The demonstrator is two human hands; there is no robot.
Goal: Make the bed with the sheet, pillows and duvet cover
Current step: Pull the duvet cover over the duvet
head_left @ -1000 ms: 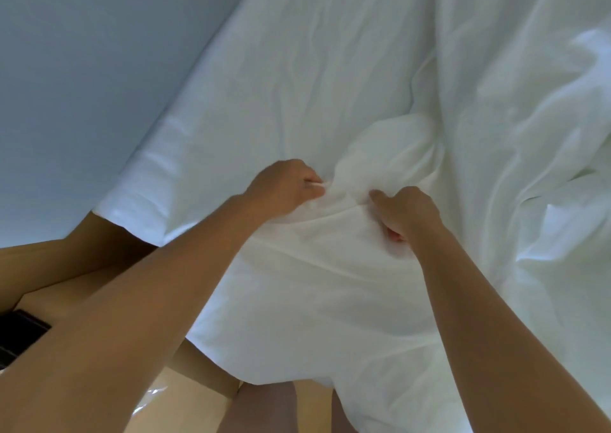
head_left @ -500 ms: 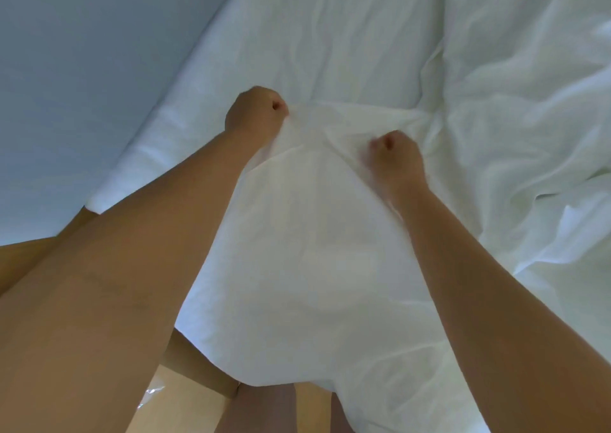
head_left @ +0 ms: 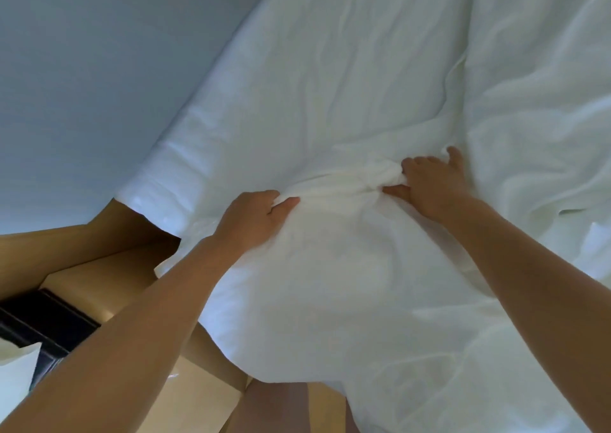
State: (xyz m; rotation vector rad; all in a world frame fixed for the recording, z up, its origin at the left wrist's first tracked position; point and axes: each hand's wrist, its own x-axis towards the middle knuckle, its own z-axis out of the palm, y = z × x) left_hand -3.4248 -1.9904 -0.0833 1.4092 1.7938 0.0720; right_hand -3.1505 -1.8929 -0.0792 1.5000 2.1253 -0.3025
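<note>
1. Gripping the white cloth [head_left: 347, 267] is what both hands do in the head view. The left hand [head_left: 261, 214] has its fingers curled round a fold near the bed's left edge. The right hand [head_left: 429, 184] pinches a tight bunch [head_left: 380, 174] of the same cloth between thumb and fingers.
2. The cloth lies heaped on the near part of the bed, on top of a flat sheet [head_left: 330, 69] that covers the far part. I cannot tell if the heap is the duvet cover or more sheet.
3. What could go wrong: the bunch is small and scrunched, so I think a hard pull could make it slip out of the right hand.
4. The hands hold two spots close together. A pull from there may drag the cloth into one lump and not spread it flat.
5. The near edge of the cloth hangs off the bed, so a tug this way could slide more of it down to the floor.
6. A strong pull could also wrinkle the flat sheet under it.
7. Around the bed: a grey wall [head_left: 82, 69] is on the left, with a wooden frame [head_left: 82, 244] under the bed corner.
8. A dark box [head_left: 43, 320] stands at the low left, and a white soft thing [head_left: 13, 376], maybe a pillow, is just beside it.
9. The person's leg [head_left: 274, 406] presses close to the bed, right under the hanging cloth, and could trap it.
</note>
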